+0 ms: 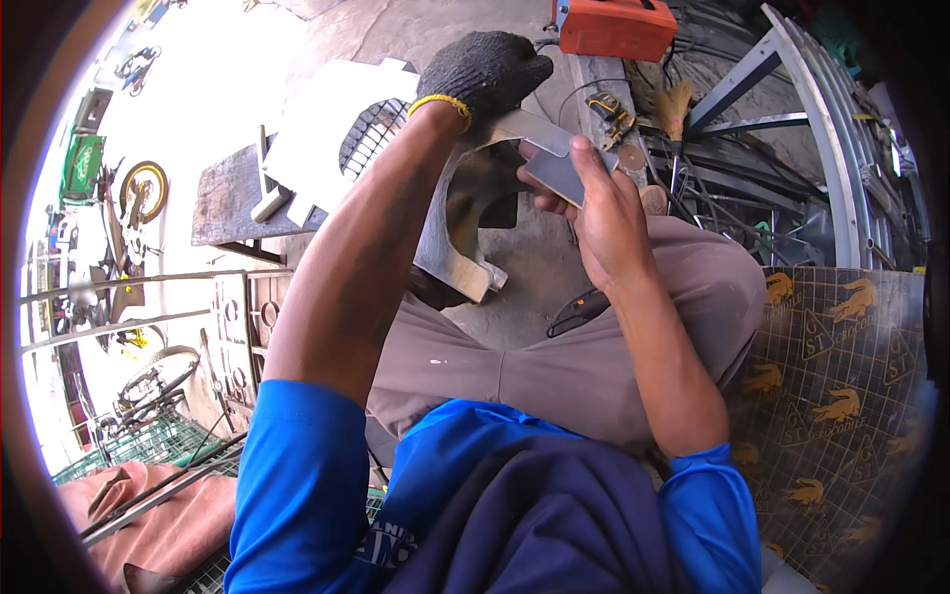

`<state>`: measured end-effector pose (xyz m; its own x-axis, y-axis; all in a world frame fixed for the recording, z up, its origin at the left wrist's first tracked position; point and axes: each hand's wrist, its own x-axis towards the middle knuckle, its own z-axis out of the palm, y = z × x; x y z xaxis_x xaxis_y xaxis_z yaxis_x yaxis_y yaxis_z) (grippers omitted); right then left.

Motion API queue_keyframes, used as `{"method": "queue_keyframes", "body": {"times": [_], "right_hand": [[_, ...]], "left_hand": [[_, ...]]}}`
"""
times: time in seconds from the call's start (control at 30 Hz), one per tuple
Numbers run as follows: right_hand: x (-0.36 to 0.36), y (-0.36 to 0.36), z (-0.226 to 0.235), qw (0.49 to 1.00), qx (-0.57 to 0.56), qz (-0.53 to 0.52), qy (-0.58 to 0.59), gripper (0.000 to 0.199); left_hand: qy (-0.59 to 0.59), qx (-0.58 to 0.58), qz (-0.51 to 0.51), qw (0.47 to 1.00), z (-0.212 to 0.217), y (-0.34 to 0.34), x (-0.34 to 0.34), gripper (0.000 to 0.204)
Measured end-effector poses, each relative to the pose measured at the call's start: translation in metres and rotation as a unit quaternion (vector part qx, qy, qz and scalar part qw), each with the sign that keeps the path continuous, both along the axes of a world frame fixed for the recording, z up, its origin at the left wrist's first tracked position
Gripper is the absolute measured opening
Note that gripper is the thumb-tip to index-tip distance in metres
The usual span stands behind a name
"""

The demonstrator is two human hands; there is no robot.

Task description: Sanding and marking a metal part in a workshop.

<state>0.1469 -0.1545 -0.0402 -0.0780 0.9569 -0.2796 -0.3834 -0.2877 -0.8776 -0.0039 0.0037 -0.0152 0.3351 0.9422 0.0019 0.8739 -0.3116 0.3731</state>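
My left hand (482, 74), in a black knit glove with a yellow cuff, is closed at the upper end of a curved, light metal-looking part (453, 259). The part arches down in front of my knees, its lower end near my left leg. My bare right hand (606, 218) grips a flat, dark grey rectangular piece (556, 175) between thumb and fingers. That piece lies against the right end of the curved part, and I cannot tell what it is made of. The gloved fingertips are mostly hidden.
A low dark table (223, 203) at the left carries a white cut-out panel (327, 104) and a short tube (269, 205). Ahead right are an orange box-shaped machine (616, 30), a yellow-black tool (611, 117), a brush (674, 107) and metal frames (816, 89). A patterned board (841, 396) stands at right.
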Motion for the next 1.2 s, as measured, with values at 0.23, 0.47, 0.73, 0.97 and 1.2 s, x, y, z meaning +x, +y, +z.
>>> {"method": "queue_keyframes", "body": {"times": [0.23,0.47,0.73,0.97,1.2], "right_hand": [[-0.003,0.003,-0.001,0.999,-0.008,-0.031,0.014,0.047],[0.0,-0.008,0.008,0.999,-0.011,-0.044,0.012,0.047],[0.001,-0.009,0.011,0.999,-0.011,-0.039,0.0,0.044],[0.002,-0.009,0.01,0.998,-0.034,-0.029,0.039,0.044],[-0.002,0.006,-0.001,0.999,-0.012,-0.021,0.025,0.048]], "left_hand": [[-0.035,0.056,0.007,0.998,0.005,-0.007,0.006,0.05],[-0.054,0.018,0.025,0.998,0.013,-0.016,0.003,0.051],[-0.034,-0.025,0.031,0.999,0.014,-0.015,0.001,0.051],[-0.032,-0.025,0.017,0.999,0.01,-0.01,-0.003,0.05],[-0.015,0.017,-0.018,1.0,0.0,0.002,0.003,0.049]]}}
